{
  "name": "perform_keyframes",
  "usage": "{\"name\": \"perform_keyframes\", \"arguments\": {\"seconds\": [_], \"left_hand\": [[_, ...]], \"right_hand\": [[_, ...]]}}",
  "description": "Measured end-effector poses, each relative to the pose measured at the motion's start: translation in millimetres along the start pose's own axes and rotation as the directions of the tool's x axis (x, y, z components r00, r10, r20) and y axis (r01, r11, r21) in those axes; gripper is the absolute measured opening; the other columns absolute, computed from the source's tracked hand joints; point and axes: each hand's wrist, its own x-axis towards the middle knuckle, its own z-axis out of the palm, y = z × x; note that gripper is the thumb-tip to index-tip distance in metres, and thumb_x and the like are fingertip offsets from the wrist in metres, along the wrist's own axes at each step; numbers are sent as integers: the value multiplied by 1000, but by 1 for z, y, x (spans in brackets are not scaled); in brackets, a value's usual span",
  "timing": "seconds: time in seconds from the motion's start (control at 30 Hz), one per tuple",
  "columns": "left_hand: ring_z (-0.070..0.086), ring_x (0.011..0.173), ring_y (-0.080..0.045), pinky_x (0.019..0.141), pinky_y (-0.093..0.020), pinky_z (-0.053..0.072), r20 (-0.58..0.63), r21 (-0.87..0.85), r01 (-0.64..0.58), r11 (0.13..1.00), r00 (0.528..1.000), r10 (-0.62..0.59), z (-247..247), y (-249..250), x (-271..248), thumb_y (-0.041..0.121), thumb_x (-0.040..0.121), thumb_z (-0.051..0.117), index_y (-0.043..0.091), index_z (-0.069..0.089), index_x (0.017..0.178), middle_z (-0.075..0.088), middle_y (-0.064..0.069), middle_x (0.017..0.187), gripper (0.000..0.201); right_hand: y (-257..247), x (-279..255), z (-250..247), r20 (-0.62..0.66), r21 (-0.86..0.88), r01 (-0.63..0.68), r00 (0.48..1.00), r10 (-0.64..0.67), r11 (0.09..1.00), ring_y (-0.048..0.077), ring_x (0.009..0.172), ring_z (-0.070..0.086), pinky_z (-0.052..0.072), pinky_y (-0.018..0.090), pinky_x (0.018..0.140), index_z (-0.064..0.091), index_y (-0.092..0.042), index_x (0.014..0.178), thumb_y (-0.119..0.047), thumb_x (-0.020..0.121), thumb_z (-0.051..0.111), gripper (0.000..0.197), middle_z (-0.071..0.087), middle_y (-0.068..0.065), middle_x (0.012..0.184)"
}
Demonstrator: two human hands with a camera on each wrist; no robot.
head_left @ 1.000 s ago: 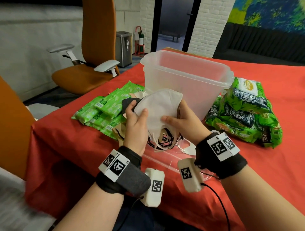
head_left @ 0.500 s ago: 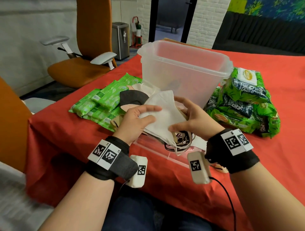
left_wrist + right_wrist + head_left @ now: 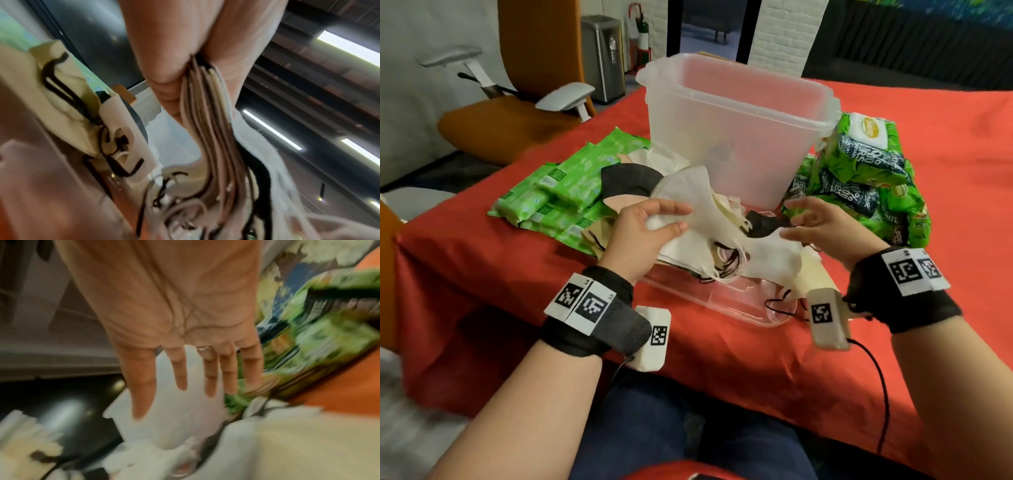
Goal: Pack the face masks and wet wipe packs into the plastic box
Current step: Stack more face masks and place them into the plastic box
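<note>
A tall clear plastic box [image 3: 739,113] stands on the red table, open at the top. In front of it my left hand [image 3: 654,222] grips a stack of face masks [image 3: 698,219], white, cream and black, with ear loops hanging; the left wrist view shows the stack of face masks [image 3: 205,113] pinched between thumb and fingers. My right hand [image 3: 815,222] hovers just right of the stack with fingers [image 3: 180,373] straight and spread, holding nothing. More loose masks [image 3: 777,260] lie on the clear lid [image 3: 722,301] under my hands.
Light green wet wipe packs [image 3: 565,192] lie left of the box. Darker green wipe packs [image 3: 866,171] are piled on its right. An orange office chair [image 3: 517,113] stands past the table's left edge. The table's front edge runs just below my wrists.
My right hand has let go of the mask stack and moved right, fingers spread. The left hand keeps the stack, now lower and flatter over the lid.
</note>
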Motion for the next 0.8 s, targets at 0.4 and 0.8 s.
{"name": "perform_keyframes", "arguments": {"seconds": [0.4, 0.8], "left_hand": [[58, 86, 14, 85, -4, 41, 39, -11, -14, 1000, 999, 15, 11, -1, -5, -3, 79, 67, 25, 66, 82, 66, 14, 91, 28], [59, 88, 12, 91, -9, 42, -14, 3, -13, 1000, 1000, 13, 6, -2, -6, -1, 78, 68, 28, 67, 81, 67, 17, 89, 30]], "right_hand": [[40, 7, 3, 63, -543, -279, 927, 370, 792, 27, 104, 52, 44, 28, 64, 27, -6, 138, -31, 72, 78, 88, 48, 13, 131], [8, 13, -17, -223, 56, -105, 968, 115, 993, 19, 69, 53, 42, 27, 58, 55, -11, 80, -29, 68, 81, 34, 57, 7, 82]]}}
